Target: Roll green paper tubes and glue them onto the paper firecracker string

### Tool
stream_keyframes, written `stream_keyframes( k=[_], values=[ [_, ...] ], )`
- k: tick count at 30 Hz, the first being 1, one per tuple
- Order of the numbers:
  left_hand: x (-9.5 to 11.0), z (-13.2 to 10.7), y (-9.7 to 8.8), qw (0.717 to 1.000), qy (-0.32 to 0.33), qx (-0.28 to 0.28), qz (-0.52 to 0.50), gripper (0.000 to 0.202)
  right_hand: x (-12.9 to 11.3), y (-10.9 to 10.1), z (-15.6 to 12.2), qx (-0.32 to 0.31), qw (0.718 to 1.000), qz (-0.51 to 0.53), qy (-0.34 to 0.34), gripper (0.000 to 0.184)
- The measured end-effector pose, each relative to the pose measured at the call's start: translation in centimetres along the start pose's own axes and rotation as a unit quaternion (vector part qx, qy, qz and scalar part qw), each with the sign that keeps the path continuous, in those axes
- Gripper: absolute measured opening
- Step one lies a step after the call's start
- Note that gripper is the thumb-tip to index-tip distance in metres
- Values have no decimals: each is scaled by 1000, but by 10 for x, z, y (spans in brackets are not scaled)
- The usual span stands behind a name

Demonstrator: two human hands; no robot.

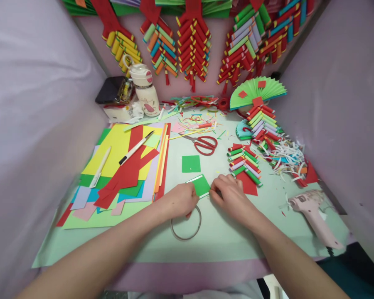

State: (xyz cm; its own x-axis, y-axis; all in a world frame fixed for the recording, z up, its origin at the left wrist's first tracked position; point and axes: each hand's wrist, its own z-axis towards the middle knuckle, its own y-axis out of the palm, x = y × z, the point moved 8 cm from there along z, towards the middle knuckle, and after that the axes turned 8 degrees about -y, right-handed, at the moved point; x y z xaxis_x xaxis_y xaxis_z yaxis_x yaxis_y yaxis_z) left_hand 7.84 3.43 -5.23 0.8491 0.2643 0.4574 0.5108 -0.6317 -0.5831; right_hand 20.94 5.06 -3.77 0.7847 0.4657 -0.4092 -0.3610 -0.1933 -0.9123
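A small green paper square (201,185) with white strips along two edges lies on the table between my hands. My left hand (184,200) is closed at its left edge, with the fingertips partly hidden. At its right corner, the fingers of my right hand (227,192) are pinched together on the paper. Just below my left hand lies a thin grey ring (187,238), perhaps a tape roll. A second green square (191,164) sits flat above the first. Red-handled scissors (205,145) rest farther back.
Stacked coloured paper (109,155) with a craft knife (136,148) and a white pen (100,167) is at left. Rolled-paper firecrackers (243,162), paper shreds (288,155) and a glue gun (314,218) lie at right. A bottle (146,93) stands behind.
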Motion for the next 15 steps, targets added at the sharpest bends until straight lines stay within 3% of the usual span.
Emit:
stream_keyframes(
  k=[15],
  values=[
    [19, -10, -6, 997, -43, -32, 52, 24, -1, 0, 1, 15, 1000, -19, -11, 13]
  ],
)
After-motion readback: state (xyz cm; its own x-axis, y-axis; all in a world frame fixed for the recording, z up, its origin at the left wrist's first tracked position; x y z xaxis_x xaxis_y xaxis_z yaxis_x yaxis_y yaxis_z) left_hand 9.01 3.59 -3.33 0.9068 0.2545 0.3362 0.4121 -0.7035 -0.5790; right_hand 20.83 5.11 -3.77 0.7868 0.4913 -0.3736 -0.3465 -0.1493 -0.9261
